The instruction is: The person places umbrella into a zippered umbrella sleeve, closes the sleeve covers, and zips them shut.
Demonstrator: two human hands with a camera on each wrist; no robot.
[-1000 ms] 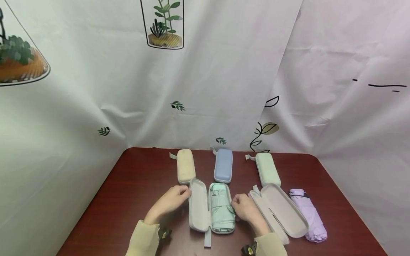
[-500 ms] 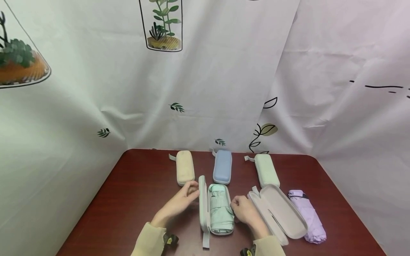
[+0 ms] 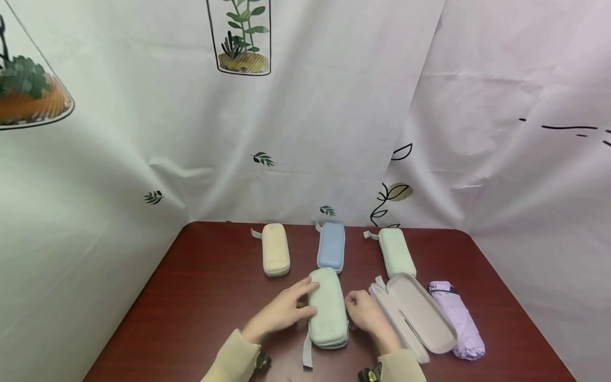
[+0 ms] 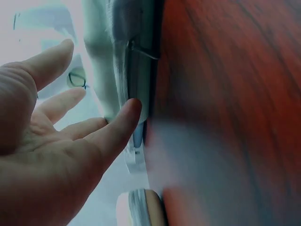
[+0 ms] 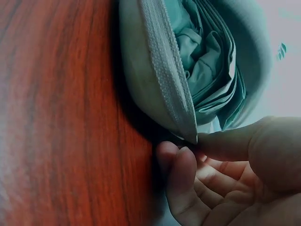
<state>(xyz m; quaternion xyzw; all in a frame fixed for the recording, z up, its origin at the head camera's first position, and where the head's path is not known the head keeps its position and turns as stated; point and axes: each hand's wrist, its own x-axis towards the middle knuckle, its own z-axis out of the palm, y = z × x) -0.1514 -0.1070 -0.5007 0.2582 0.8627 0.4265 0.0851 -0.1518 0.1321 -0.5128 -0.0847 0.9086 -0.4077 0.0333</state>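
A mint-green zip case (image 3: 329,310) lies in front of me in the head view, its lid lowered over a green folded umbrella (image 5: 207,56). In the right wrist view the lid stands a little apart from the lower half, and umbrella fabric shows in the gap. My left hand (image 3: 281,310) touches the lid's left side with spread, fairly straight fingers. At the right side, my right hand (image 3: 365,312) pinches the zipper edge (image 5: 176,80) of the lower half between thumb and fingers. A grey strap (image 3: 307,353) hangs from the case's near left corner.
Cream (image 3: 276,249), blue (image 3: 331,246) and pale green (image 3: 398,252) cases line the back of the dark red table (image 3: 191,318). Right of my right hand, an unfolded case (image 3: 422,313) with a pale interior lies beside a purple folded umbrella (image 3: 457,321).
My left hand has swung the case's lid up from the left and over to the right, down onto the green umbrella. The right hand has kept its place at the case's edge.
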